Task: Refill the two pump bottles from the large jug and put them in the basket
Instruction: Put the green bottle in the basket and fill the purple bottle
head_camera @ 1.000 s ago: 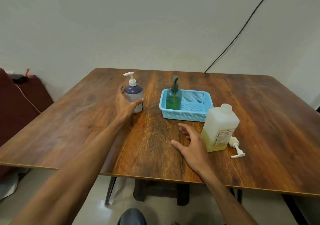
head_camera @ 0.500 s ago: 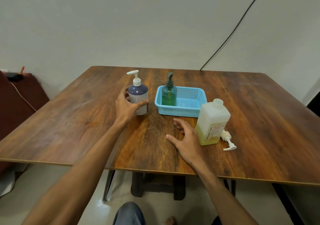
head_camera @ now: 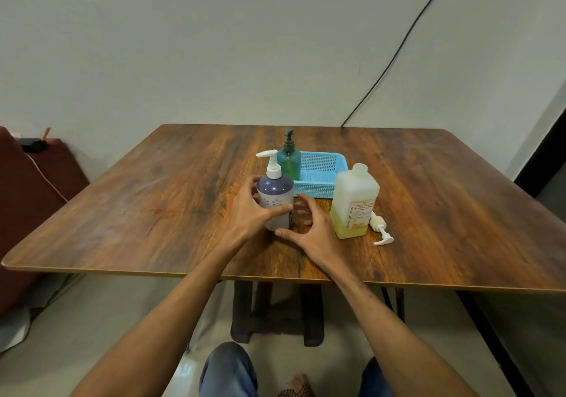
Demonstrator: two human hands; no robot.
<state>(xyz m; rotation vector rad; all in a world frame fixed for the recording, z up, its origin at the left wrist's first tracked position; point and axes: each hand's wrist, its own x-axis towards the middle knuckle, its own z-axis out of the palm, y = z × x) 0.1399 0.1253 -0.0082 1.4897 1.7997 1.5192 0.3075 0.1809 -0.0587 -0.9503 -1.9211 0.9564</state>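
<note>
My left hand (head_camera: 249,213) grips a purple pump bottle (head_camera: 275,197) with a white pump, standing on the wooden table (head_camera: 153,206) just in front of the blue basket (head_camera: 321,176). A green pump bottle (head_camera: 288,162) stands upright in the basket's left end. My right hand (head_camera: 309,231) hovers beside the purple bottle's lower right with fingers spread, holding nothing. The large white jug (head_camera: 355,203), about a third full of yellow liquid, stands to the right of my right hand. A loose white pump (head_camera: 381,231) lies on the table next to the jug.
A black cable (head_camera: 398,50) runs down the wall to the table's far edge. A dark red seat (head_camera: 27,200) sits at the left of the table. My knees (head_camera: 228,369) show below the table's near edge.
My left hand has slid the purple bottle right and toward me, in front of the basket. My right hand lifted off the table and moved up beside the bottle.
</note>
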